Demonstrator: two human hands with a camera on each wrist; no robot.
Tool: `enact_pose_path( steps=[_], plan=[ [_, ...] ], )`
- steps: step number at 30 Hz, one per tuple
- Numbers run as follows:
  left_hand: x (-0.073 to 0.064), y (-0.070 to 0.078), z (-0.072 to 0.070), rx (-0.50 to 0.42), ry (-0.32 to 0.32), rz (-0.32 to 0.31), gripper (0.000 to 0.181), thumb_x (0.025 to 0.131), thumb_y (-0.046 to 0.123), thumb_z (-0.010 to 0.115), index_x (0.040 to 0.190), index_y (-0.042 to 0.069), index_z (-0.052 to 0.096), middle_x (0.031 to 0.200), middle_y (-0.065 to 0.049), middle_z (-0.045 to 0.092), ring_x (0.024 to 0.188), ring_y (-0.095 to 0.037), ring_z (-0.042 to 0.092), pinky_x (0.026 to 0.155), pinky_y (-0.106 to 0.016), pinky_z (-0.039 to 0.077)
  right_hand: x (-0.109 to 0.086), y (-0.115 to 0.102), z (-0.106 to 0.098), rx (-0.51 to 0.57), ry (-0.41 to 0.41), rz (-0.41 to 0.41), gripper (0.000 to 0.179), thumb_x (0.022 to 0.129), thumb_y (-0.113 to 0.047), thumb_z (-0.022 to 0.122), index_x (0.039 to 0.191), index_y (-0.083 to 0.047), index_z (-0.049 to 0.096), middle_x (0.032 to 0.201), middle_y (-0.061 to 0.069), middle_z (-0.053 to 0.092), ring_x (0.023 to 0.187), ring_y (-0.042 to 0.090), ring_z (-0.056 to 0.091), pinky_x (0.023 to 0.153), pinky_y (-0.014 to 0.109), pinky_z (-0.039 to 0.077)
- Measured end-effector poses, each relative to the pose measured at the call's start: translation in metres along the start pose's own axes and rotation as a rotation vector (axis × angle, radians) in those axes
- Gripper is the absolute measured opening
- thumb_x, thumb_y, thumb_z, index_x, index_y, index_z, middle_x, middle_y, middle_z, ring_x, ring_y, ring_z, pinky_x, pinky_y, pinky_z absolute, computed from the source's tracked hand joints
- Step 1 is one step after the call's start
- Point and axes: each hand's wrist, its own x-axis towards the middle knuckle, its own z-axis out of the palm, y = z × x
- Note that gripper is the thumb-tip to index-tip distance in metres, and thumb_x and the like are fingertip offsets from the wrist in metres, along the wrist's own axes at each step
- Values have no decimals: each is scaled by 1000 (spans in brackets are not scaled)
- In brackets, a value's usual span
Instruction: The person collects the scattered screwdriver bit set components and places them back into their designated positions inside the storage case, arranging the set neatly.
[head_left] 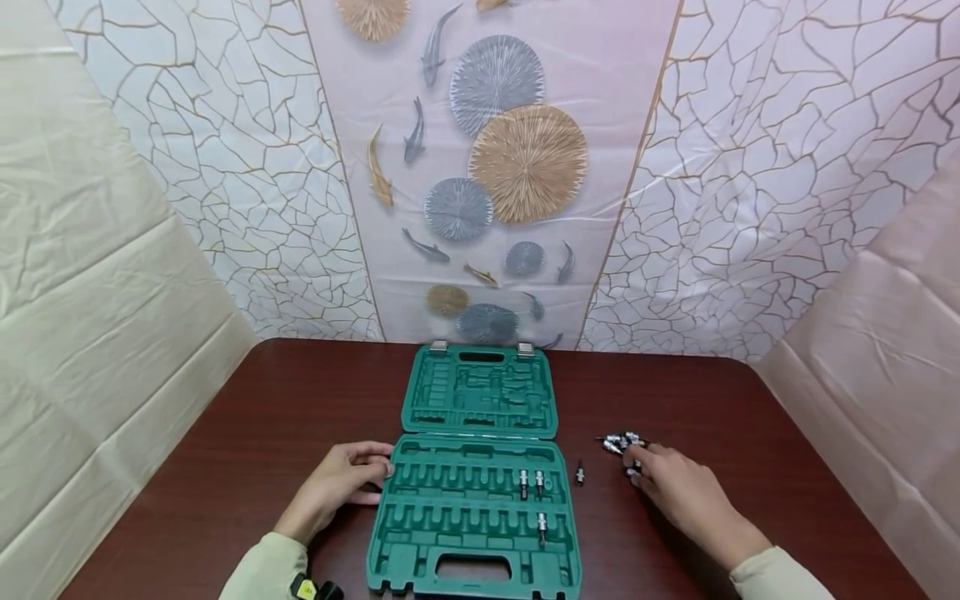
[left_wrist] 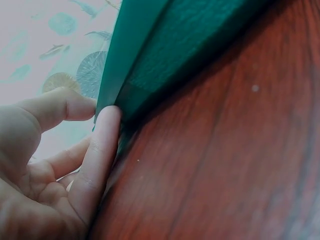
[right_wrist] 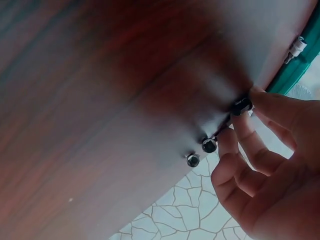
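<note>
A green plastic socket case [head_left: 480,540] lies open on the table, its lid folded back toward the wall. My left hand [head_left: 336,483] grips the case's left edge, with the thumb [left_wrist: 75,106] on the rim and a finger against the side wall. At the right, my right hand [head_left: 678,492] pinches a bit socket [right_wrist: 242,106] between thumb and fingertips, close over the table. Just beyond those fingers lies a small pile of bit sockets [head_left: 613,445], partly hidden by the hand. Two bit sockets [head_left: 523,483] sit in the case's upper row and one bit socket [head_left: 542,527] in the lower row.
A single loose bit socket [head_left: 580,473] stands or lies between the case and the pile. The case lid [head_left: 480,400] has moulded recesses and two metal latches. Behind the dark red table [head_left: 322,383] hangs a patterned cloth wall [head_left: 465,275].
</note>
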Motion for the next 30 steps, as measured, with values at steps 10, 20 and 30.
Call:
enact_pose_path(
  steps=[10,20,30],
  plan=[
    [2,1,-1,-8,-8,-10,45,98,8,66,141,-4,62,110,-11,72,89,-19,71,72,-38,65,5,-7,-5,53,-23,71,16,92,-12,79,98,-22,68,73,-10,52,63,12,50,47,37,40],
    [4,0,-1,-11,-19,2,45,98,8,67,141,-6,61,110,-11,72,88,-18,70,71,-39,65,12,-26,-22,237,-21,160,11,91,-10,70,98,-16,64,76,-10,62,63,12,52,54,35,43],
    [2,-1,0,-10,-15,1,45,98,8,67,140,-5,62,109,-11,72,88,-18,71,72,-39,65,19,-49,-36,491,-50,169,7,93,-7,71,98,-10,67,84,-6,67,78,10,57,68,25,46]
  ],
)
